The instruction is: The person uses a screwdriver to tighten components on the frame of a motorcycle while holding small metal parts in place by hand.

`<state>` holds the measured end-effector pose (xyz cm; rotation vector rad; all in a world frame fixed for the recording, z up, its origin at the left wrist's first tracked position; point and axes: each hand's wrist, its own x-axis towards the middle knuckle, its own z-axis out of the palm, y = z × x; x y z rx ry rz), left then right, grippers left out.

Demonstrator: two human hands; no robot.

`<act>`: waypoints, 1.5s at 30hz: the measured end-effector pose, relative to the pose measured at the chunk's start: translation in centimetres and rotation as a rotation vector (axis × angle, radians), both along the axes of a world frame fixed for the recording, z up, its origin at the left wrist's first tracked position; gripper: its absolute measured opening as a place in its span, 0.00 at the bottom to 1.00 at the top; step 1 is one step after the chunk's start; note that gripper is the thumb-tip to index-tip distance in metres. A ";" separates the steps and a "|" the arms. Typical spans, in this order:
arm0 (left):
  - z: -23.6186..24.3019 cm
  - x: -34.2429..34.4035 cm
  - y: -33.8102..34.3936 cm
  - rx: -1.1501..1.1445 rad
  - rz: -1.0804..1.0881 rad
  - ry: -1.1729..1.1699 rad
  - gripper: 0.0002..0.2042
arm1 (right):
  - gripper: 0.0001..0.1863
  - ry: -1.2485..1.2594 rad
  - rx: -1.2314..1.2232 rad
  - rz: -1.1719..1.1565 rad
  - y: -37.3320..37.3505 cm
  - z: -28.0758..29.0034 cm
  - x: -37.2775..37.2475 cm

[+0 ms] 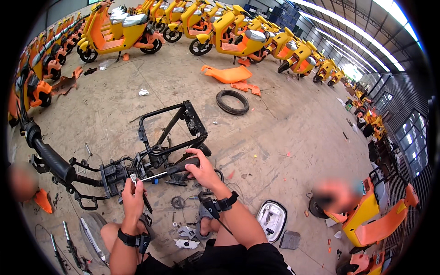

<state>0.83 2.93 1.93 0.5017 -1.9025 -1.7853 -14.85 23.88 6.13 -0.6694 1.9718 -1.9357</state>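
1. Lying on the floor [284, 123], the black scooter frame [108, 174] stretches across the space beyond both hands, so the work sits between it and the person. Whether either hand brushes the frame is unclear from this view.

2. The right hand [206, 173] grasps the screwdriver [176, 168], thumb and fingers wrapped about its dark handle; this grip stands on the far side of the handle from the left hand.

3. The left hand [132, 199] points away from the person, its grip pinched at the fingertips on a small pale part.

4. The screwdriver's long axis is the line that joins the two hands: from the right grip its bright shaft runs leftward and slightly back toward the person, ending close by the left fingertips.

5. The toothed wheel [173, 200] lies on the floor between the forearms, nearer the person than the shaft and apart from both hands.

6. The small pale part [133, 177] pokes up above the left fingertips, to the left of the right grip and roughly in line with the shaft. The left hand is the nearer one; tip contact is too small to tell.
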 end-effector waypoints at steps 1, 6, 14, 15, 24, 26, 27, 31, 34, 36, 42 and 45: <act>0.0 0.1 -0.1 0.001 0.002 -0.005 0.11 | 0.24 -0.010 0.024 0.018 0.1 0.0 -0.1; -0.8 0.2 -0.6 -0.032 -0.010 0.011 0.13 | 0.26 -0.223 0.199 0.032 -0.2 1.8 -0.1; -0.5 0.2 -0.6 -0.031 -0.002 -0.003 0.13 | 0.23 -0.067 0.058 0.066 -0.1 0.3 -0.1; -0.6 0.2 -0.5 -0.033 -0.002 -0.007 0.13 | 0.23 -0.094 0.118 0.077 0.4 1.0 0.0; -1.6 0.0 -1.2 -0.023 0.007 0.003 0.13 | 0.24 -0.093 0.018 0.062 -0.1 1.1 0.6; -1.7 0.1 -1.4 -0.022 -0.003 0.009 0.13 | 0.24 -0.191 0.131 0.015 -0.5 1.5 0.4; -1.7 0.1 -1.4 -0.019 -0.010 0.012 0.13 | 0.23 -0.242 0.190 -0.011 -0.6 1.6 0.4; -1.7 -0.1 -1.4 -0.003 -0.002 0.020 0.12 | 0.25 -0.099 0.045 0.077 -0.2 0.0 0.0; -2.2 -0.1 -1.5 0.004 -0.004 0.040 0.12 | 0.26 -0.066 -0.040 0.150 0.2 -0.1 0.2; -2.1 -0.2 -2.0 -0.019 0.009 0.053 0.12 | 0.25 -0.124 0.035 0.127 -0.2 0.3 0.0; -1.3 0.3 -1.3 0.015 0.023 0.048 0.12 | 0.24 -0.149 0.032 0.097 -0.4 -0.1 0.4; -0.8 0.2 -1.2 0.021 0.010 0.053 0.11 | 0.25 -0.090 -0.053 0.113 -0.4 -0.9 0.2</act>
